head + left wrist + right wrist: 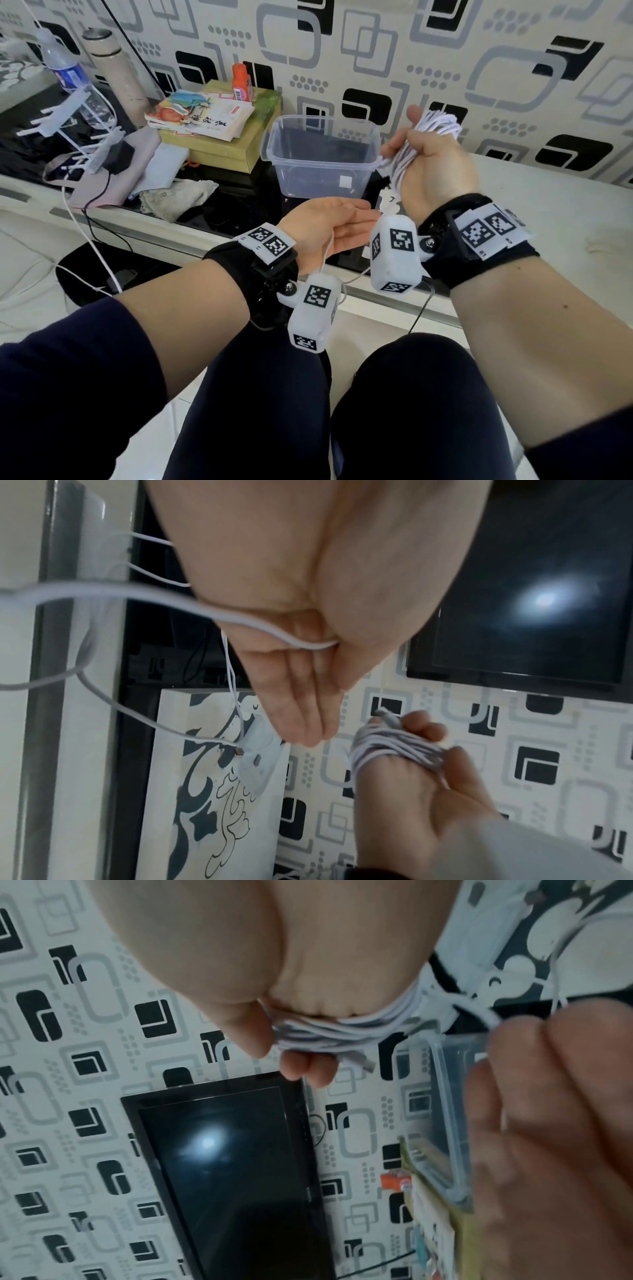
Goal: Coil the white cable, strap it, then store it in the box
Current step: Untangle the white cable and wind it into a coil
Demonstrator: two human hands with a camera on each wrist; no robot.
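Observation:
The white cable [435, 128] is wound in a coil around my right hand [431, 164], which grips it raised just right of the clear plastic box [274, 137]. In the right wrist view the coil [329, 1031] crosses the fingers [301, 1066] and a plug end [363, 1061] sticks out. A loose tail runs from the coil to my left hand [329, 222], lower and to the left. In the left wrist view the tail [240, 620] is pinched under the thumb of the left hand [301, 669], whose fingers are straight. The box looks empty.
Left of the box a yellow-green carton [222, 150] carries books and an orange bottle [241, 82]. Further left are cloths [178, 195], a white rack [78, 126], a water bottle [65, 72] and a flask [113, 68]. A dark screen [222, 1164] hangs on the patterned wall.

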